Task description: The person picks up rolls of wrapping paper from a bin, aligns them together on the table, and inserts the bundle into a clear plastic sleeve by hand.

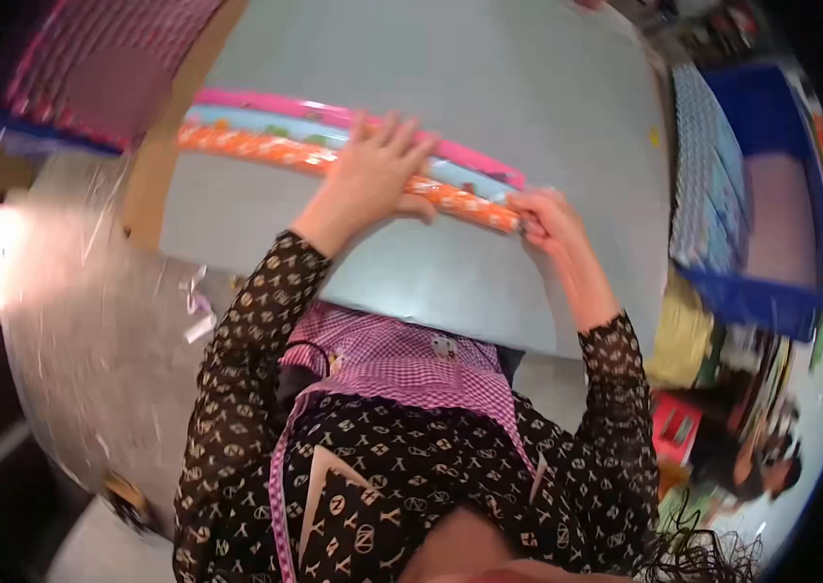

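Observation:
Three long rolls, seemingly wrapping paper, lie side by side on the grey tabletop: a pink roll (470, 155), a light blue roll (256, 120) and an orange roll with a white pattern (266, 148). They look shiny, as if in clear film. My left hand (372, 175) lies across their middle, fingers spread and palm down. At their right end, my right hand (549, 222) has its fingers curled closed against the tip of the orange roll. Exactly what its fingertips pinch is partly hidden and blurred.
A blue bin (771, 301) stands at the right with a stack of light blue patterned rolls (707, 175). Many pink rolls (91, 78) fill a container at the upper left. A cardboard strip (154, 185) edges the table's left side. Another person (751, 471) is at the lower right.

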